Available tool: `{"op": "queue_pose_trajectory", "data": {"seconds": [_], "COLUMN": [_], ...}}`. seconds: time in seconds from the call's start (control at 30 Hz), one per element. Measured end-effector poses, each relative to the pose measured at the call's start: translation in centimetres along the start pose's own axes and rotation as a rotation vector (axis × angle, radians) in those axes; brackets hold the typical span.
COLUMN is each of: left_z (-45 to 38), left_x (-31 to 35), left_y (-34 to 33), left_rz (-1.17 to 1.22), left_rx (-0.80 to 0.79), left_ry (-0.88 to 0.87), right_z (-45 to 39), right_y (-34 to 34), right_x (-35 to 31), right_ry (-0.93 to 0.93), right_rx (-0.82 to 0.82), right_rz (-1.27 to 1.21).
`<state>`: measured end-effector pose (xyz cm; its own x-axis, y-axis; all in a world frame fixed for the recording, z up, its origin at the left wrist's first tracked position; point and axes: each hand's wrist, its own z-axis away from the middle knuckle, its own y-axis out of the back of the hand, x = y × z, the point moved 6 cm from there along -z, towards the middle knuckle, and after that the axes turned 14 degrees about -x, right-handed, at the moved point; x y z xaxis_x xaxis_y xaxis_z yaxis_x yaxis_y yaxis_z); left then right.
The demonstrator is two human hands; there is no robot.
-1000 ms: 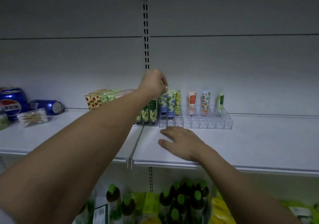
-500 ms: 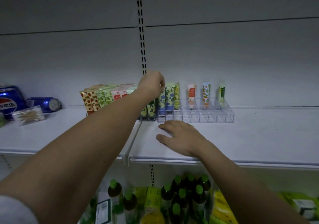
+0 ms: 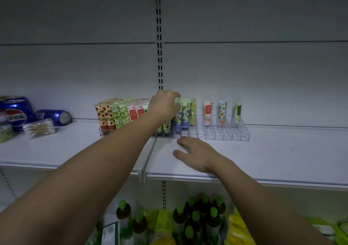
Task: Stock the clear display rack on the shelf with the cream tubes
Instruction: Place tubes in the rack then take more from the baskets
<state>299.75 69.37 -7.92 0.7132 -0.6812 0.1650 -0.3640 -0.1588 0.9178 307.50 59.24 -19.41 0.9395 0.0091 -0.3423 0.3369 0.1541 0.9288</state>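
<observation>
The left hand (image 3: pixel 165 106) reaches over the rack (image 3: pixel 211 133) on the shelf (image 3: pixel 282 150); its fingers curl at the top of an upright tube (image 3: pixel 178 112), seemingly pinching it. The tube's long axis is vertical, just below the fingers. The right hand (image 3: pixel 195 153) lies flat, fingers spread, before the rack.

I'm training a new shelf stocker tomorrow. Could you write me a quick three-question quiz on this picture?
1. True or false: the right hand rests flat on the shelf in front of the clear rack.
2. Which part of the rack has most empty slots? A) left end B) right half
3. Fill in: the left hand reaches the tops of the ___ tubes.

Key: 1 true; 2 B; 3 blue-flowered
</observation>
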Motion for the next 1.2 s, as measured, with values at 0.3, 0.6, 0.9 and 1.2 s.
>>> {"op": "queue_pose_trajectory", "data": {"seconds": [0.3, 0.6, 0.9, 1.2], "left_z": [10.7, 23.5, 33.9, 43.7], "left_x": [-1.1, -5.5, -12.7, -15.9], "left_y": [2.4, 0.7, -11.2, -26.1], "left_rz": [0.210, 0.465, 0.548, 0.575], "left_rx": [-0.027, -0.033, -0.382, -0.701], "left_ry": [0.080, 0.201, 0.528, 0.779], "right_z": [4.0, 9.3, 7.8, 4.2], "right_y": [3.0, -2.7, -17.4, -35.2], "right_x": [-4.2, -12.0, -12.6, -9.1], "right_ry": [-0.035, 0.085, 0.005, -0.122], "right_rx": [0.177, 0.031, -0.233, -0.547], "right_rz": [-0.221, -0.219, -0.261, -0.294]}}
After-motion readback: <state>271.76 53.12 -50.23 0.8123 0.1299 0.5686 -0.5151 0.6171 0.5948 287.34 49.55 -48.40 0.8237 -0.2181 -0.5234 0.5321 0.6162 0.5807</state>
